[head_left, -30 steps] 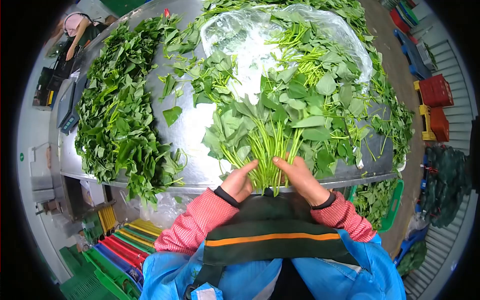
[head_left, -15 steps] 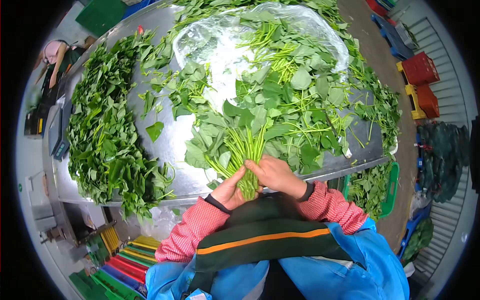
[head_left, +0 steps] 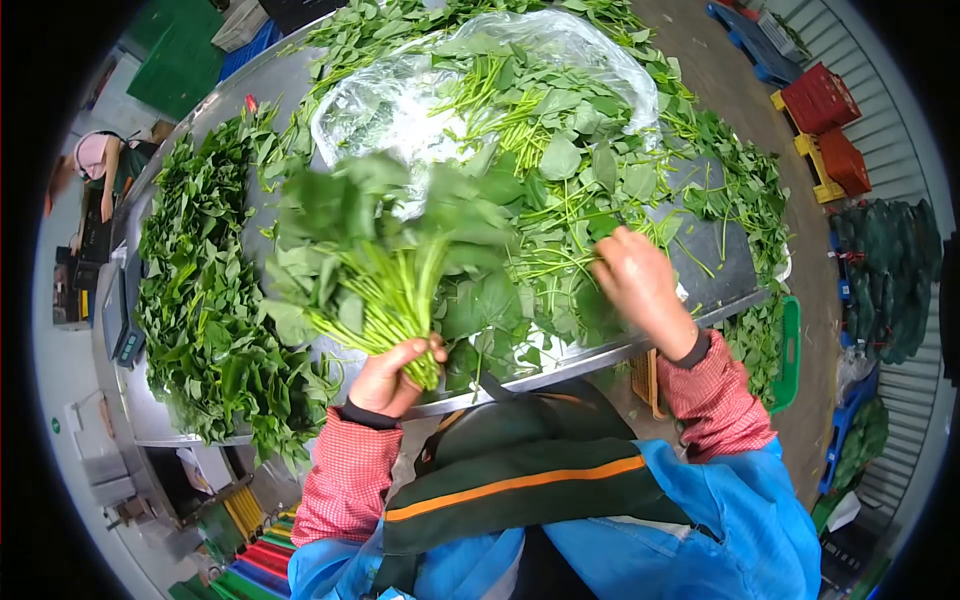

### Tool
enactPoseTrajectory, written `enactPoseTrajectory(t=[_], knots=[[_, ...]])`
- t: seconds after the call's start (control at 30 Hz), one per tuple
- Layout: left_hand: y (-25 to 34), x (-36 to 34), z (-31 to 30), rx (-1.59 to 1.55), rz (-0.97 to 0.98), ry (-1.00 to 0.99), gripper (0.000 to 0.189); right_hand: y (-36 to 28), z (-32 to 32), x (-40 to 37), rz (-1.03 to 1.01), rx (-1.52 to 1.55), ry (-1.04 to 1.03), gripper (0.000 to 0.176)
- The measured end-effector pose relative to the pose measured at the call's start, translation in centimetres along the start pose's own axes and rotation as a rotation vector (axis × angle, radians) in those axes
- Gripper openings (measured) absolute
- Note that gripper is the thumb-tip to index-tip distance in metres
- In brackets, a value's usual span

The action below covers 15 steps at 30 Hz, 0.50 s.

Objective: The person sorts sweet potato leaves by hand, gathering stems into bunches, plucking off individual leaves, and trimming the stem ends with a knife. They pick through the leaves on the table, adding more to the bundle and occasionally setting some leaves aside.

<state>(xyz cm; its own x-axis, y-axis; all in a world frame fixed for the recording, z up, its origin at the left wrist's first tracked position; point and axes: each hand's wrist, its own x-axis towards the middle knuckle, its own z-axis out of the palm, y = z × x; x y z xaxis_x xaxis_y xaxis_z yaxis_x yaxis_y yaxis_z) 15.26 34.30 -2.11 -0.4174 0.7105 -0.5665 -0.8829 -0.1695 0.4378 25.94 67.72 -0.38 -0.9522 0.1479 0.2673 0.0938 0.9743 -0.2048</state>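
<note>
Above the front edge of the metal table, my left hand [head_left: 395, 375] is wrapped round the stem ends of a bunch of leafy greens [head_left: 385, 300]. The bunch fans up and away from me, and its upper leaves are smeared by motion. To the right, my right hand [head_left: 638, 280] is over the near side of a loose heap of leafy greens [head_left: 570, 190]. Its fingers are curled together beside stems and a dark leaf; what they grip, if anything, is hidden. Part of the heap lies on a clear plastic bag [head_left: 345, 125].
A long row of greens [head_left: 195, 290] lines the table's left side, beside a scale [head_left: 125, 320]. A green crate [head_left: 788, 355] of greens stands below right. Red crates [head_left: 820, 100] and stacked net sacks [head_left: 885, 280] are farther right. Another person [head_left: 98, 160] is at far left.
Both hands were together on the bunch's stems. The left hand has carried the bunch leftward, while the right hand has let go and moved right and away from me to the heap.
</note>
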Motion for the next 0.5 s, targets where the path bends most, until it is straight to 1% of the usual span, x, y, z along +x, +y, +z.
enactPoseTrajectory(t=[0.07, 0.1, 0.13, 0.17, 0.2, 0.23, 0.33, 0.37, 0.43, 0.47, 0.5], knots=[[0.8, -0.3, 0.2, -0.044, 0.089, 0.021, 0.017, 3.9, 2.3, -0.6, -0.070, -0.221, -0.048, 0.005], [1.2, -0.4, 0.5, -0.045, 0.109, 0.038, 0.017, 4.4, 2.6, -0.7, -0.099, -0.333, -0.072, 0.004], [1.6, -0.5, 1.0, -0.047, 0.133, 0.052, 0.018, 4.8, 2.6, -0.9, -0.119, -0.307, -0.064, 0.005], [2.0, -0.7, 1.7, -0.073, 0.169, 0.064, 0.028, 5.1, 2.6, -1.0, -0.142, -0.281, -0.055, 0.006], [2.2, -0.9, 1.0, -0.058, 0.175, 0.096, 0.028, 5.0, 2.4, -1.0, -0.168, -0.252, -0.049, 0.007], [2.3, -1.0, 0.4, -0.051, 0.211, 0.093, 0.026, 4.1, 0.0, -0.4, -0.141, -0.132, -0.082, 0.007], [2.9, -1.0, 0.0, -0.070, 0.268, 0.077, 0.018, 3.2, -4.5, 0.7, 0.230, 0.548, -0.042, 0.007], [2.9, -0.8, -0.3, -0.089, 0.277, 0.082, 0.017, 4.4, -5.0, 1.0, 0.473, 0.838, -0.188, 0.015], [2.6, -0.4, -1.1, -0.114, 0.269, 0.074, 0.016, 4.3, -1.5, -0.1, 0.599, 0.985, -0.291, 0.018], [2.4, -0.3, -0.7, -0.098, 0.295, 0.048, 0.017, 3.8, -0.1, -0.7, 0.662, 1.060, -0.340, 0.019], [2.4, -0.3, 0.0, -0.074, 0.290, 0.088, 0.015, 2.9, 0.1, -0.9, 0.658, 1.271, -0.407, 0.024]])
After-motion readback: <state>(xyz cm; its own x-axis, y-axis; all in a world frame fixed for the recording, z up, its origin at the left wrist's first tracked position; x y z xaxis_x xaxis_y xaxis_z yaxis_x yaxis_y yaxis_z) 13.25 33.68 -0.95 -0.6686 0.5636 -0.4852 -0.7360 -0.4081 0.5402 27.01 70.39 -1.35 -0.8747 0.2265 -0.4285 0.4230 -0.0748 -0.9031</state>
